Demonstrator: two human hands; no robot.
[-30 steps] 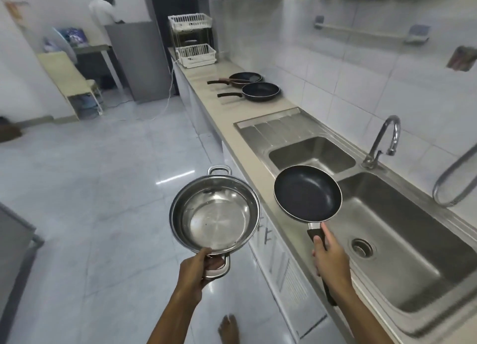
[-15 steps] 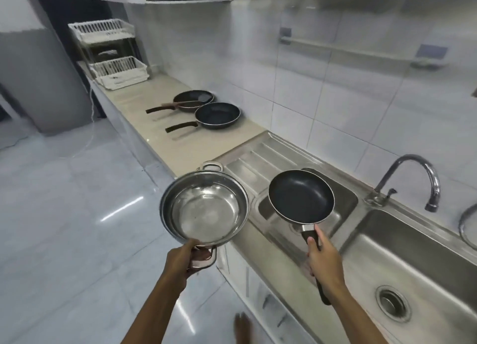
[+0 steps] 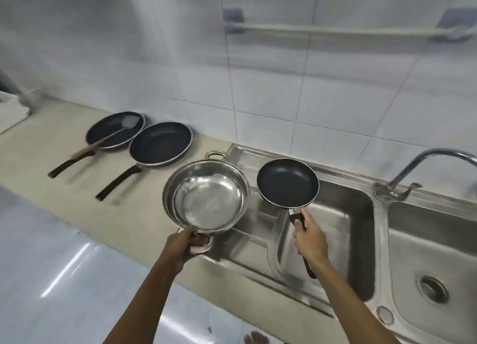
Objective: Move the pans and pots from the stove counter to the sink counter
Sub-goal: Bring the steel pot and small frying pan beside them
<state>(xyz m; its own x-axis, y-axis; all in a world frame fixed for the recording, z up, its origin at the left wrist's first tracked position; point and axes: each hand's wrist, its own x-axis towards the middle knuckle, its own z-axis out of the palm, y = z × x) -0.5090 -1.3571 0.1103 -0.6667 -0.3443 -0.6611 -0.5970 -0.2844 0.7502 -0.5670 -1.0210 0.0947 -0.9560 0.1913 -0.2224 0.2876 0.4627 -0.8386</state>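
White-tiled wall, beige counter (image 3: 85, 214) running left of a steel double sink (image 3: 382, 245), faucet (image 3: 423, 168) at right, towel rail (image 3: 335, 30) up on the tiles. Two dark nonstick pans already sit on the counter near the wall: the far pan (image 3: 103, 137) with a spatula (image 3: 121, 128) lying across it, and the bigger pan (image 3: 160, 143) just beside it, rims nearly touching, handles pointing toward the counter's front edge. Those two read as already delivered.

The person's left hand (image 3: 184, 247) is closed around the near loop handle of a steel pot (image 3: 206, 196), held in the air over the counter edge and the sink's drainboard (image 3: 247, 160), tilted so the empty inside faces the camera. Right hand (image 3: 309, 240) is wrapped on the black handle of a small frying pan (image 3: 287, 182), also airborne, over the left basin. Neither looks to be touching any surface (blur makes the pot's far rim hard to judge).

Progress judgement: well along, with two pieces placed and two more in hand at the destination but not yet set down. Free counter lies in front of the parked pans and just left of the drainboard, so a spot for both seems available. The stove counter is out of view, so whether more cookware waits there cannot be told.
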